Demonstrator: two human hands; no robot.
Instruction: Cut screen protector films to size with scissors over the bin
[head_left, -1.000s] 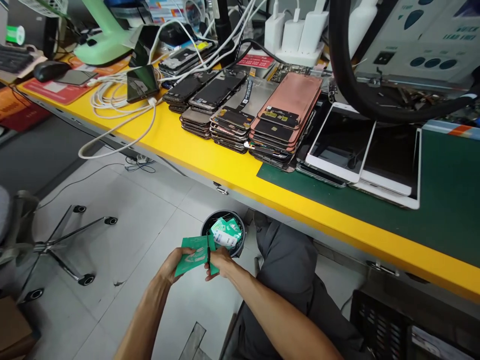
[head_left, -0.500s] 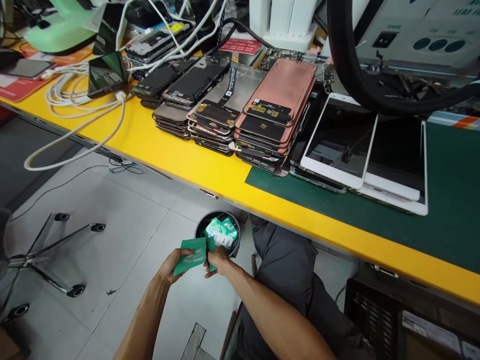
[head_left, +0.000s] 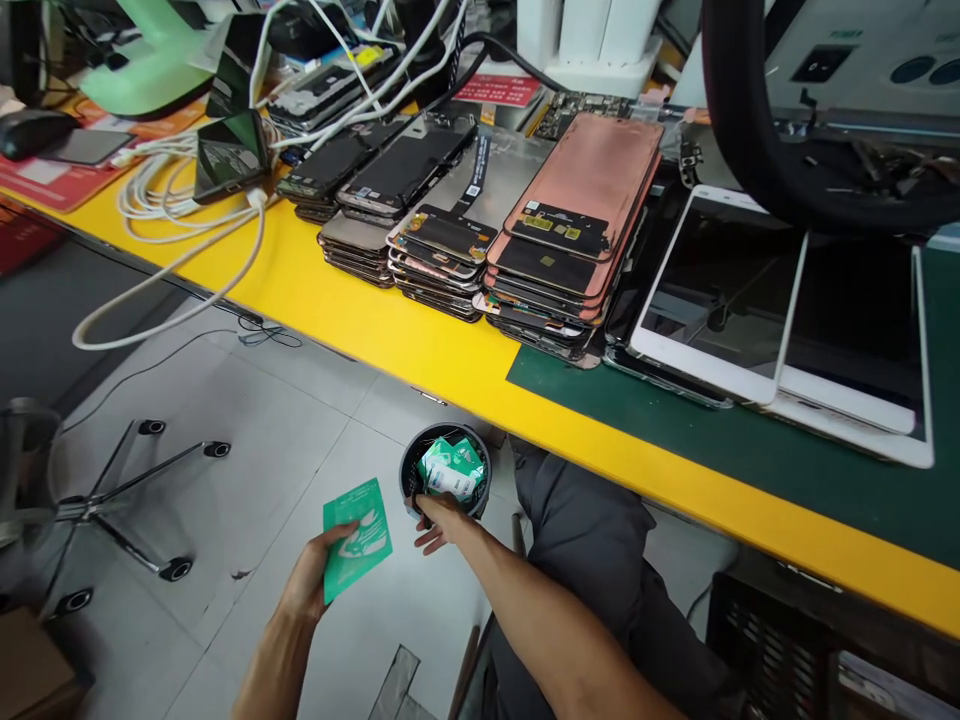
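Note:
A flat green packet with white print is pinched between the thumb and fingers of my left hand, tilted above the floor. To its right, my right hand reaches over the near rim of a small dark bin. Thumb and forefinger are pinched together around something small and dark that I cannot make out, while the other fingers are spread. Inside the bin lie several green and white wrappers.
Stacks of phone screens line the yellow-edged bench. Two white-framed tablets lie on its green mat. A white cable loop hangs over the edge. A chair base stands at left.
My hands have come apart. The packet has moved left and turned upright in my left hand. The green piece seen in my right hand is gone from view; that hand is at the bin's rim.

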